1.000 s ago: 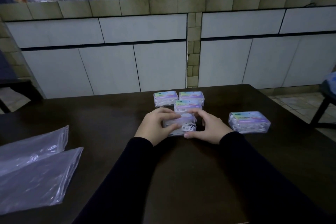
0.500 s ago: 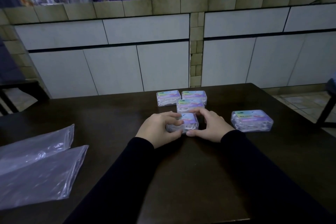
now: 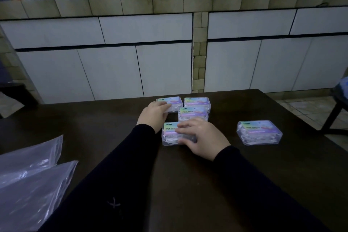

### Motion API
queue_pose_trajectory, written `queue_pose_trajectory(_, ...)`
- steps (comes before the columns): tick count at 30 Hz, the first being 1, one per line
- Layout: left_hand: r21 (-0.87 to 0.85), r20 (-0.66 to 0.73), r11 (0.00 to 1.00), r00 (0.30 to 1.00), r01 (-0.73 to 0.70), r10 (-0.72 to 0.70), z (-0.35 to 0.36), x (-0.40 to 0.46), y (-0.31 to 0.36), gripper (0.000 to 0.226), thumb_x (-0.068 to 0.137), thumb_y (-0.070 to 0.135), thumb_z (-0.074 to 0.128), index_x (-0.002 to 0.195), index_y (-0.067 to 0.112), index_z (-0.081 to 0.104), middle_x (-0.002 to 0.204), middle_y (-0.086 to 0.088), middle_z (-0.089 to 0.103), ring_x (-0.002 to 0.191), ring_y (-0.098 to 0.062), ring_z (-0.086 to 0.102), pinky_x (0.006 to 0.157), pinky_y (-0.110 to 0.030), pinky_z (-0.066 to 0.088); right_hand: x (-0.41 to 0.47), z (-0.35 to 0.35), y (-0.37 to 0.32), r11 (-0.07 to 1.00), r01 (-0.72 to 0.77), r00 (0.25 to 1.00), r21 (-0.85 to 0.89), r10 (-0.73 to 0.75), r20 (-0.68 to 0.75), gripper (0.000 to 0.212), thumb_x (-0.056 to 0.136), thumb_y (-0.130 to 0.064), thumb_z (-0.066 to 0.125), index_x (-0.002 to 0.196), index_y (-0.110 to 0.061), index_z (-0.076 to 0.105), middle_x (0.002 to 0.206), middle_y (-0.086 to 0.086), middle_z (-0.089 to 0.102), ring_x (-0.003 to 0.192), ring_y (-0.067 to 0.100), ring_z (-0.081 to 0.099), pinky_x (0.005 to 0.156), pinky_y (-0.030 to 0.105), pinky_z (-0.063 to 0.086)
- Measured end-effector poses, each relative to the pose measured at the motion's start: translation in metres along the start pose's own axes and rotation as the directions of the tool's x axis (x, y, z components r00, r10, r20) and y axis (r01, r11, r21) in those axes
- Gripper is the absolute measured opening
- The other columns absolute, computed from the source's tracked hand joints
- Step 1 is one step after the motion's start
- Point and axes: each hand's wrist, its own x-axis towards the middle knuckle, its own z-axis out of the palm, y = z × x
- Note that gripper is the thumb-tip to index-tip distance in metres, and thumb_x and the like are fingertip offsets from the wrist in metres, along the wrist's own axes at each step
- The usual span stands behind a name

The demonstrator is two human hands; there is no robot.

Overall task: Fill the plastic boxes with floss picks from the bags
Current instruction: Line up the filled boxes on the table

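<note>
At frame centre, the right hand (image 3: 202, 137) lies flat on a closed box (image 3: 173, 134); the left hand (image 3: 153, 113), loosely open, touches another box (image 3: 174, 101). Light, stiff, slick cases seem best gripped by their short sides.

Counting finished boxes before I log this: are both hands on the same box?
No, the left hand rests on the far-left box, the right hand on the nearest box.

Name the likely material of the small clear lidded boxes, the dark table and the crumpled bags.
Small clear lidded boxes: rigid transparent plastic, contents visible. Dark table: probably varnished wood, dull sheen. Crumpled bags: thin translucent plastic film, creased and glossy.
</note>
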Motion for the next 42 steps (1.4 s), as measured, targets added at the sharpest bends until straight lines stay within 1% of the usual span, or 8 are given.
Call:
queue_pose_trajectory(5, 0.096, -0.055, 0.995, 0.998, -0.014, 0.019, -0.008, -0.004, -0.017, 0.039, 0.091, 0.015, 0.059, 0.130, 0.016, 0.057, 0.121, -0.009, 0.058, 0.106, -0.028, 0.051, 0.086, -0.042, 0.047, 0.009, 0.007, -0.014, 0.991, 0.050, 0.999, -0.122, -0.049, 0.007, 0.041, 0.099, -0.033, 0.050, 0.139, -0.026, 0.050, 0.143, -0.008, 0.049, 0.133, 0.009, 0.038, 0.111, 0.023, 0.025)
queue_pose_trajectory(12, 0.277, 0.179, 0.958, 0.975, 0.079, -0.132, -0.062, -0.004, -0.062, 0.030, 0.093, 0.030, 0.055, 0.122, 0.026, 0.064, 0.122, -0.003, 0.053, 0.110, -0.022, 0.053, 0.089, -0.032, 0.043, 0.047, 0.033, -0.038, 0.989, 0.086, 0.996, -0.124, -0.086, 0.007, 0.041, 0.100, -0.029, 0.047, 0.140, -0.020, 0.049, 0.144, -0.001, 0.048, 0.135, 0.014, 0.037, 0.110, 0.029, 0.030)
queue_pose_trajectory(19, 0.338, 0.184, 0.918, 0.941, 0.210, -0.283, -0.100, -0.029, -0.131, 0.027, 0.091, 0.028, 0.059, 0.115, 0.025, 0.068, 0.119, -0.004, 0.055, 0.105, -0.022, 0.055, 0.084, -0.029, 0.042, 0.116, 0.073, -0.067, 0.995, 0.072, 0.997, -0.074, -0.073, -0.012, 0.040, 0.101, -0.027, 0.046, 0.140, -0.018, 0.048, 0.144, -0.001, 0.047, 0.135, 0.013, 0.035, 0.110, 0.026, 0.027)
queue_pose_trajectory(25, 0.281, 0.129, 0.910, 0.928, 0.304, -0.349, -0.112, -0.038, -0.193, 0.027, 0.089, 0.028, 0.063, 0.115, 0.025, 0.068, 0.122, 0.002, 0.054, 0.109, -0.018, 0.054, 0.086, -0.026, 0.039, 0.174, 0.109, -0.093, 0.996, 0.083, 0.996, -0.017, -0.084, -0.013, 0.037, 0.100, -0.020, 0.047, 0.135, -0.014, 0.053, 0.140, 0.003, 0.051, 0.132, 0.017, 0.039, 0.109, 0.030, 0.032)
queue_pose_trajectory(29, 0.149, -0.066, 0.913, 0.925, 0.379, -0.373, -0.093, -0.045, -0.221, 0.023, 0.089, 0.017, 0.062, 0.110, 0.016, 0.070, 0.118, -0.003, 0.057, 0.107, -0.022, 0.055, 0.091, -0.032, 0.043, 0.207, 0.126, -0.100, 0.997, 0.082, 0.996, 0.017, -0.081, -0.037, 0.033, 0.098, -0.016, 0.050, 0.130, -0.010, 0.058, 0.138, 0.005, 0.054, 0.131, 0.020, 0.040, 0.109, 0.030, 0.032)
queue_pose_trajectory(34, 0.012, -0.269, 0.923, 0.890, 0.384, -0.367, -0.069, -0.047, -0.238, 0.024, 0.084, 0.006, 0.063, 0.105, 0.011, 0.072, 0.113, -0.005, 0.062, 0.093, -0.029, 0.063, 0.078, -0.035, 0.052, 0.237, 0.141, -0.104, 0.997, 0.059, 0.997, 0.050, -0.057, -0.054, 0.031, 0.097, -0.014, 0.051, 0.127, -0.009, 0.060, 0.135, 0.006, 0.056, 0.130, 0.021, 0.041, 0.107, 0.030, 0.033)
queue_pose_trajectory(39, 0.023, -0.209, 0.909, 0.891, 0.416, -0.402, -0.064, -0.046, -0.238, 0.042, 0.087, 0.017, 0.061, 0.129, 0.013, 0.057, 0.136, -0.001, 0.048, 0.109, -0.025, 0.058, 0.089, -0.034, 0.047, 0.255, 0.147, -0.104, 0.997, 0.028, 0.997, 0.074, -0.023, -0.073, 0.033, 0.098, -0.014, 0.052, 0.130, -0.011, 0.058, 0.138, 0.004, 0.053, 0.132, 0.018, 0.040, 0.108, 0.028, 0.030)
queue_pose_trajectory(42, 0.023, -0.167, 0.901, 0.890, 0.434, -0.425, -0.064, -0.046, -0.240, 0.047, 0.089, 0.022, 0.058, 0.135, 0.017, 0.051, 0.141, 0.001, 0.042, 0.113, -0.023, 0.055, 0.095, -0.034, 0.046, 0.261, 0.150, -0.102, 0.995, 0.020, 0.997, 0.095, -0.012, -0.079, 0.035, 0.097, -0.014, 0.054, 0.131, -0.012, 0.058, 0.140, 0.004, 0.052, 0.133, 0.018, 0.040, 0.111, 0.028, 0.027)
